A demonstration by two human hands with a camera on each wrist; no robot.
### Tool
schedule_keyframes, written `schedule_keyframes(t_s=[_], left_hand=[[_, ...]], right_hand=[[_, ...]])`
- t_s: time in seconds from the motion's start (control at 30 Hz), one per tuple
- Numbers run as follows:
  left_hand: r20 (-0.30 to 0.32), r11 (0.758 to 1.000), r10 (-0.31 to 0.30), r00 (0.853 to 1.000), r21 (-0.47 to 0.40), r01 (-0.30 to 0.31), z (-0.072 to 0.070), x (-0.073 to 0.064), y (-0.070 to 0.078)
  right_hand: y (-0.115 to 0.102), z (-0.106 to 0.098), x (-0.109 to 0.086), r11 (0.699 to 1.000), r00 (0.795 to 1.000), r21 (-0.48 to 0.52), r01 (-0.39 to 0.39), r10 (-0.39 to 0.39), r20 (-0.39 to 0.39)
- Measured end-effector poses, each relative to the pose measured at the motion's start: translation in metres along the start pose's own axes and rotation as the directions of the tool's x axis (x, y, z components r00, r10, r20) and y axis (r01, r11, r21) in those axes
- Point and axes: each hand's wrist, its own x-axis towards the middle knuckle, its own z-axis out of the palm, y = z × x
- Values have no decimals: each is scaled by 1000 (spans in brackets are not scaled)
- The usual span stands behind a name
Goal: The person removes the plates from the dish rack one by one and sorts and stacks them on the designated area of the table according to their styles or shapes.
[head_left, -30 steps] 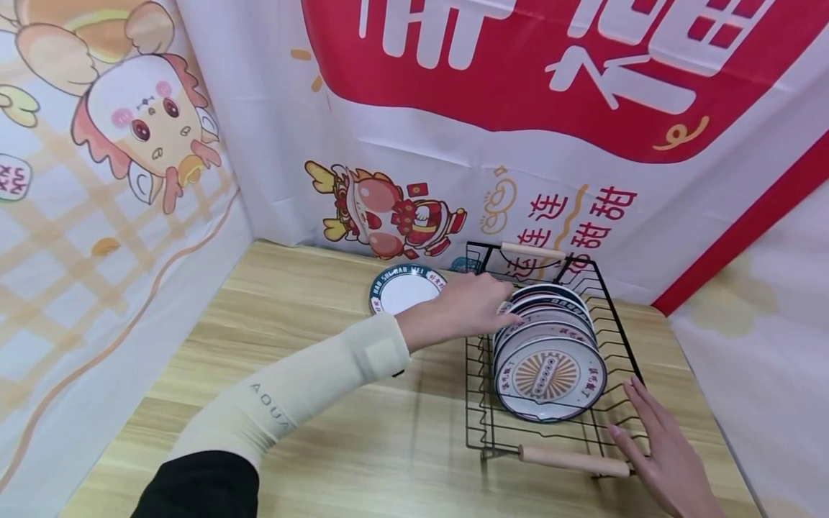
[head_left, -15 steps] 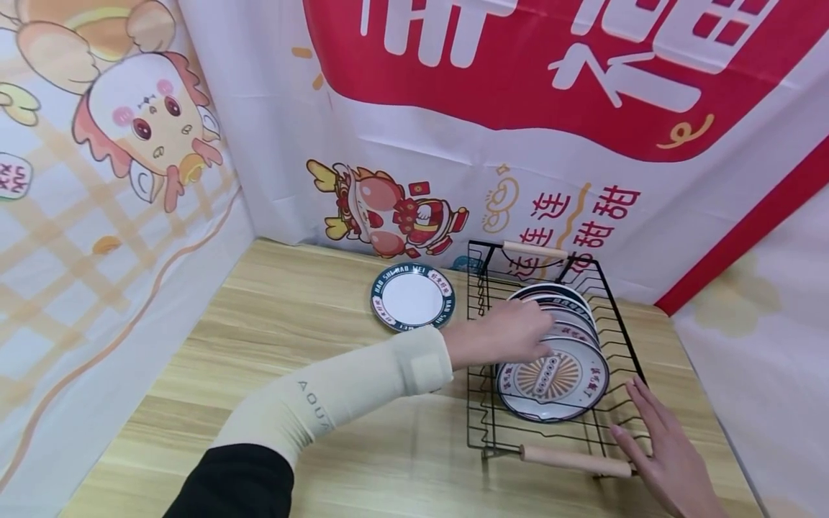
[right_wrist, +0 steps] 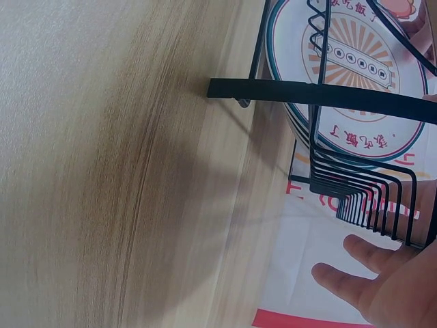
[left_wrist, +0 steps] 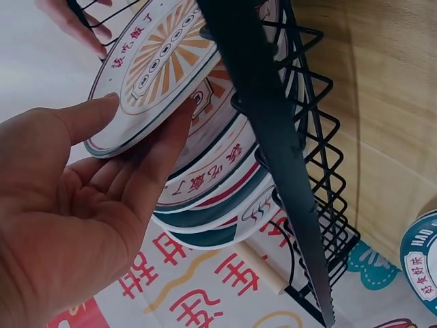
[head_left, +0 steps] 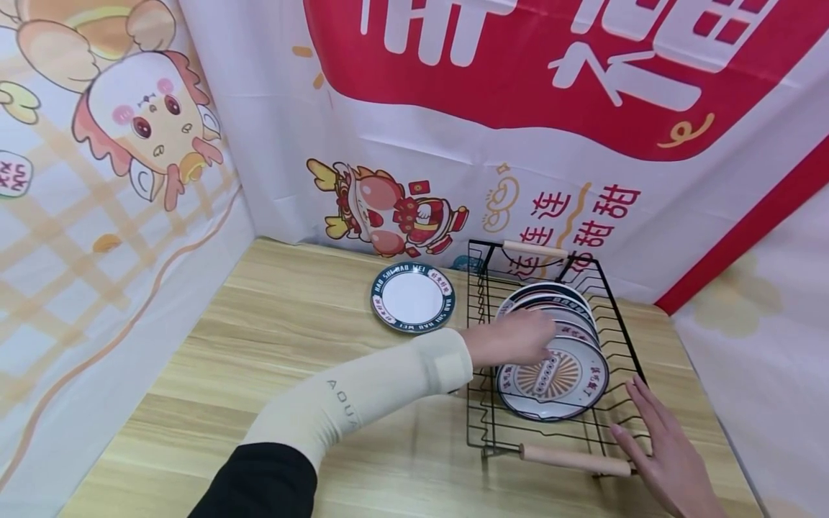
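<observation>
A black wire dish rack (head_left: 484,403) with wooden handles holds several patterned plates standing on edge. My left hand (head_left: 518,337) reaches into the rack from the left. In the left wrist view that left hand (left_wrist: 140,113) pinches the rim of the front sunburst plate (left_wrist: 157,61), thumb on its face and fingers behind it. The same sunburst plate (head_left: 553,381) faces me in the head view. My right hand (head_left: 657,450) lies flat with straight fingers on the rack's near right corner, by the front wooden handle (head_left: 573,460).
A white plate with a dark lettered rim (head_left: 412,297) lies flat on the wooden table (head_left: 291,345), left of the rack. Printed fabric banners wall the table at the back and both sides. The right wrist view shows the rack (right_wrist: 321,91) beside bare table.
My left hand has moved from the rear plates forward to the front sunburst plate, and its forearm came further right. The right hand has stayed on the rack's corner.
</observation>
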Motion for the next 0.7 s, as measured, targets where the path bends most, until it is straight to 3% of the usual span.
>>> schedule_keyframes(t_s=[0.3, 0.53, 0.7], left_hand=[[60, 1000, -16, 998, -9, 17, 3, 8, 2], [49, 1000, -3, 999, -1, 3, 6, 8, 2], [28, 998, 5, 1000, -70, -3, 8, 1, -3]], right_hand=[[2, 0, -1, 1000, 1000, -6, -17, 17, 11], [1, 1, -3, 1000, 1000, -2, -17, 17, -1], [1, 0, -1, 1000, 1000, 15, -6, 6, -8]])
